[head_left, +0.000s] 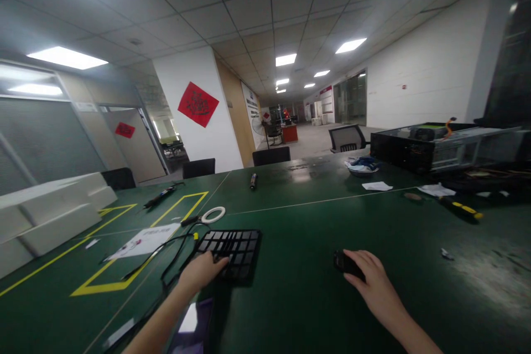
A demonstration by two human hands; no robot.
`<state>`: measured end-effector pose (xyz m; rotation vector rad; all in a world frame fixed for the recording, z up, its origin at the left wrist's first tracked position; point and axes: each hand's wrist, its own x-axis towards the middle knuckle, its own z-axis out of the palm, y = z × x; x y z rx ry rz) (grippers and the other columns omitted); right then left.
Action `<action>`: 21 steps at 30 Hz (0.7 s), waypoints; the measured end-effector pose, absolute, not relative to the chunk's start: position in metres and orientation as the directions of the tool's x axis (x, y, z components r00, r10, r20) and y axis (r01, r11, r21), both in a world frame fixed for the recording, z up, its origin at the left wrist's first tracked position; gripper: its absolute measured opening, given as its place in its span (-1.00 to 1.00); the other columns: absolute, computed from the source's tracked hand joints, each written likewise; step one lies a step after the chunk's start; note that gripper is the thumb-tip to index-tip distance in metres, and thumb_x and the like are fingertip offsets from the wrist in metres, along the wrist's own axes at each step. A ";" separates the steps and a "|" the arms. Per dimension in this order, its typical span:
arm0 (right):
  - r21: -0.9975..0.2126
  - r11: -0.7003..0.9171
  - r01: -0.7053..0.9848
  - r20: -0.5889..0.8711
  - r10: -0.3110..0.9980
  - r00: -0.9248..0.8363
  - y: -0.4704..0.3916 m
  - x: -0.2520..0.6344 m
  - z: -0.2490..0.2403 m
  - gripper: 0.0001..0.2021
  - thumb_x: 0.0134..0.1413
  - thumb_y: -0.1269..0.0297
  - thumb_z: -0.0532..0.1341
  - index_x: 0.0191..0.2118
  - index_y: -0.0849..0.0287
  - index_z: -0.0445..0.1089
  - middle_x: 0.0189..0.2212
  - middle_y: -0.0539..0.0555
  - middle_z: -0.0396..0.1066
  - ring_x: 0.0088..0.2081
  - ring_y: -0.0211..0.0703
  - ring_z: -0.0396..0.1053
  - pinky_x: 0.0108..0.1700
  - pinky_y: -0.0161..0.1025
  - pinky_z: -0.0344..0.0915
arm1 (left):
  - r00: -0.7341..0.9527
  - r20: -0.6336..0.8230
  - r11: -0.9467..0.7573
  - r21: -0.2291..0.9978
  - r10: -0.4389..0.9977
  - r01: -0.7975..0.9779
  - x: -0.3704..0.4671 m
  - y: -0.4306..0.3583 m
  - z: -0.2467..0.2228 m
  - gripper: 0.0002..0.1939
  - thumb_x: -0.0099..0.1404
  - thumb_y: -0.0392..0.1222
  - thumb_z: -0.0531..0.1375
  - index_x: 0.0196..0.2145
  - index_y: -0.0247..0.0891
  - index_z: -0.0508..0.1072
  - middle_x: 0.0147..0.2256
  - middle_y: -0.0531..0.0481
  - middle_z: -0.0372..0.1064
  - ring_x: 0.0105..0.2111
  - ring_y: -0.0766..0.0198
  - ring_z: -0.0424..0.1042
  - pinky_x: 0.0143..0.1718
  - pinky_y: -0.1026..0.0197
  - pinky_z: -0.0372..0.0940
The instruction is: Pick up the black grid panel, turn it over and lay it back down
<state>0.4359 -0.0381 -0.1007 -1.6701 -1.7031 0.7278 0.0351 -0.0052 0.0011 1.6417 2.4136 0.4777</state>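
My right hand [371,276] is closed around a small black object [348,265] low over the green table [298,232], right of centre. My left hand [205,271] is at the near left edge of a black gridded tray [244,249], its fingers bent over the tray's lower left part; whether they grip something small there is hidden. Black cables [178,257] run beside the tray on its left. Below my left wrist lies a purple item [201,326] with a white patch.
A white ring [213,214], a printed sheet [145,240] and white foam blocks [53,215] are on the left. An open black computer case [402,149], a bowl with blue contents [362,166] and a yellow-black screwdriver [462,209] are on the right. A small cylinder [253,181] lies farther back.
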 end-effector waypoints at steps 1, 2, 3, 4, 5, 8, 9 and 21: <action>-0.763 0.029 0.646 0.047 0.999 0.010 -0.039 0.435 -0.099 -0.52 0.00 0.24 0.04 0.10 0.10 0.04 0.12 0.11 -0.15 0.14 0.00 -0.14 0.10 0.04 0.01 | -0.339 0.017 0.318 0.309 0.940 0.896 0.039 0.002 -0.002 -0.71 -0.12 0.01 0.20 -0.61 -0.33 0.39 -0.46 -0.24 0.43 -0.31 -0.11 0.41 -0.26 0.01 0.24; -0.765 0.016 0.644 0.029 1.000 0.009 -0.040 0.435 -0.096 -0.52 0.00 0.25 0.04 0.10 0.11 0.04 0.12 0.12 -0.16 0.14 -0.01 -0.14 0.10 0.03 0.03 | -0.315 0.005 0.303 0.264 0.949 0.916 0.042 0.009 -0.004 -0.69 -0.12 0.01 0.19 -0.58 -0.35 0.41 -0.42 -0.30 0.44 -0.28 -0.14 0.40 -0.23 -0.02 0.22; -0.766 0.004 0.643 0.013 1.000 0.010 -0.042 0.434 -0.093 -0.52 0.00 0.27 0.04 0.10 0.12 0.04 0.13 0.12 -0.17 0.13 -0.01 -0.13 0.10 0.02 0.03 | -0.295 -0.006 0.289 0.215 0.955 0.933 0.044 0.014 -0.005 -0.67 -0.11 0.01 0.17 -0.54 -0.37 0.43 -0.38 -0.34 0.44 -0.25 -0.15 0.39 -0.22 -0.02 0.22; -0.768 -0.005 0.641 0.002 1.000 0.010 -0.044 0.434 -0.090 -0.52 0.01 0.28 0.04 0.10 0.12 0.04 0.13 0.13 -0.18 0.14 -0.02 -0.13 0.10 0.01 0.03 | -0.280 -0.015 0.278 0.172 0.960 0.945 0.046 0.017 -0.006 -0.64 -0.10 0.01 0.16 -0.47 -0.39 0.44 -0.33 -0.36 0.43 -0.23 -0.15 0.38 -0.21 -0.02 0.22; -0.769 -0.010 0.639 -0.004 1.000 0.010 -0.045 0.433 -0.087 -0.53 0.01 0.29 0.03 0.10 0.12 0.04 0.13 0.12 -0.19 0.14 -0.03 -0.14 0.11 0.00 0.01 | -0.270 -0.018 0.270 0.134 0.963 0.954 0.047 0.020 -0.006 -0.59 -0.08 0.02 0.15 -0.40 -0.41 0.44 -0.29 -0.38 0.42 -0.21 -0.15 0.38 -0.21 -0.02 0.22; -0.772 -0.025 0.635 -0.018 1.000 0.017 -0.049 0.431 -0.079 -0.54 0.03 0.31 0.03 0.10 0.12 0.04 0.13 0.11 -0.19 0.15 -0.05 -0.16 0.12 0.00 -0.02 | -0.252 -0.021 0.253 0.045 0.968 0.967 0.053 0.024 -0.005 -0.50 -0.03 0.04 0.11 -0.25 -0.44 0.41 -0.21 -0.40 0.39 -0.18 -0.13 0.37 -0.22 0.00 0.23; -0.774 -0.031 0.633 -0.026 1.000 0.018 -0.049 0.430 -0.078 -0.54 0.03 0.32 0.03 0.10 0.13 0.04 0.13 0.12 -0.19 0.14 -0.04 -0.16 0.12 0.00 -0.01 | -0.246 -0.029 0.246 0.024 0.969 0.969 0.056 0.025 -0.006 -0.51 -0.02 0.03 0.09 -0.25 -0.44 0.42 -0.21 -0.39 0.39 -0.18 -0.12 0.37 -0.23 0.01 0.24; -0.809 0.025 0.588 0.013 1.000 -0.024 -0.043 0.432 -0.084 -0.52 0.01 0.27 0.04 0.10 0.15 0.04 0.12 0.15 -0.16 0.15 -0.01 -0.19 0.13 0.08 -0.06 | -0.141 0.078 0.137 0.058 0.987 0.989 0.088 0.009 -0.005 -0.66 0.16 -0.14 -0.01 -0.29 -0.50 0.38 -0.26 -0.38 0.38 -0.24 -0.02 0.38 -0.24 0.07 0.22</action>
